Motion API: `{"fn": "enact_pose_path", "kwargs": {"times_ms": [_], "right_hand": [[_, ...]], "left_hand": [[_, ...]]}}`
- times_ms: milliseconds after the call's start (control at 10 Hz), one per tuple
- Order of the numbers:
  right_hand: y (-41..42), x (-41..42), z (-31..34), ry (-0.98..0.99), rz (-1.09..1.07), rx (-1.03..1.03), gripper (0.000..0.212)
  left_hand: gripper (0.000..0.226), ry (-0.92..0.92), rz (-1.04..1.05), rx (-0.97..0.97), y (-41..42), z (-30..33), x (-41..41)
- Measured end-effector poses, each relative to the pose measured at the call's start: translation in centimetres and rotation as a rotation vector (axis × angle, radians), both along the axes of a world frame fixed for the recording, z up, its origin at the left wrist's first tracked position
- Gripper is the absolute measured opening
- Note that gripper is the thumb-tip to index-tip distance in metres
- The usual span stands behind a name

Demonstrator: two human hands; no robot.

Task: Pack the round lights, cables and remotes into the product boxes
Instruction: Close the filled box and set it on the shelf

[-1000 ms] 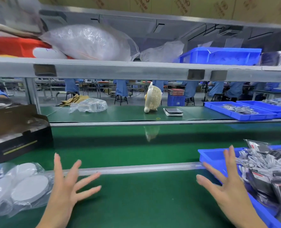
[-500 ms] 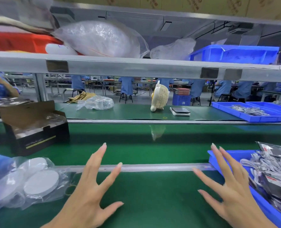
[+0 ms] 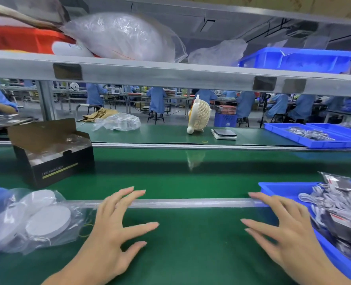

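An open black product box (image 3: 53, 153) stands on the green conveyor belt (image 3: 191, 173), its brown flap raised at the back; pale contents show inside but are too blurred to name. Its front face carries a yellow stripe and small white lettering that seems to read "LED", the rest unclear. Nearer than the product box and to its left, a clear plastic bag (image 3: 30, 221) lies on the green surface (image 3: 191, 254) and holds several white round lights (image 3: 48, 221), stacked loosely and overlapping. Far to the right of the product box, a blue bin (image 3: 273, 189) sits at the edge of the surface, filled with coiled white cables (image 3: 322, 200) in bags and dark packets (image 3: 339, 221) with red and white labels too small to read.

The left hand (image 3: 108, 229) hovers over the surface just right of the bag of lights, fingers spread and straight, holding nothing; its fingertips reach the metal rail (image 3: 191, 202) that divides surface from belt. The right hand (image 3: 283, 231) is likewise spread and empty, just left of the blue bin, near its wall though I cannot tell if it touches. The product box lies beyond the left hand, well apart from both hands.

Beyond the product box, across the belt, a far surface bears a crumpled clear bag (image 3: 117, 121), a cream desk fan (image 3: 199, 116), a small scale (image 3: 224, 134) and shallow blue trays (image 3: 314, 134) of small bagged parts. An overhead shelf (image 3: 170, 73) carries a large plastic bag (image 3: 125, 38) and a blue crate (image 3: 296, 59).
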State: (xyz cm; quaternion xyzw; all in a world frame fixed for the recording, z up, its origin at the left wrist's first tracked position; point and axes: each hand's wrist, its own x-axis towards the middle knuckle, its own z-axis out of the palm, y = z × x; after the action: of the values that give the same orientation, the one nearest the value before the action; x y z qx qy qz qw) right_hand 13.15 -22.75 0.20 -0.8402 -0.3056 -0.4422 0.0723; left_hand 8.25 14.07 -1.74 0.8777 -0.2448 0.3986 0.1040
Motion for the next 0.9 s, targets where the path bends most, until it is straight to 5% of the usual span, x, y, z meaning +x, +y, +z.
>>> {"fn": "enact_pose_path", "kwargs": {"times_ms": [100, 200, 300, 400, 500, 600, 700, 800, 900], "right_hand": [[0.1, 0.6, -0.2, 0.097, 0.162, 0.074, 0.050], [1.7, -1.1, 0.2, 0.772, 0.543, 0.927, 0.095], [1.6, -1.6, 0.6, 1.129, 0.447, 1.290, 0.066], [0.4, -1.2, 0.7, 0.933, 0.149, 0.738, 0.058], [-0.4, -0.3, 0.6, 0.187, 0.045, 0.033, 0.019], [-0.2, 0.4, 0.6, -0.073, 0.060, -0.140, 0.057], [1.7, -0.9, 0.6, 0.353, 0.314, 0.520, 0.096], [2.3, -1.6, 0.2, 0.974, 0.418, 1.162, 0.101], [1.4, -1.4, 0.7, 0.819, 0.128, 0.735, 0.065]], "left_hand": [[0.110, 0.251, -0.128, -0.404, -0.8, -0.5, -0.2], [0.097, 0.689, -0.575, -1.548, -1.7, 0.7, -0.8], [0.077, 0.996, -0.469, -1.650, -1.5, 1.7, -1.0], [0.072, 0.504, 0.004, -0.693, -0.7, 1.6, -0.7], [0.025, -0.019, -0.047, 0.113, -0.6, 0.8, -0.3], [0.078, 0.005, -0.111, 0.026, -1.1, 0.4, -0.2], [0.123, 0.387, -0.330, -0.990, -3.1, 0.9, -1.2], [0.109, 0.780, -0.455, -1.632, -3.5, 0.5, -1.1], [0.048, 0.576, -0.195, -0.886, -3.1, 1.6, -1.4]]}}
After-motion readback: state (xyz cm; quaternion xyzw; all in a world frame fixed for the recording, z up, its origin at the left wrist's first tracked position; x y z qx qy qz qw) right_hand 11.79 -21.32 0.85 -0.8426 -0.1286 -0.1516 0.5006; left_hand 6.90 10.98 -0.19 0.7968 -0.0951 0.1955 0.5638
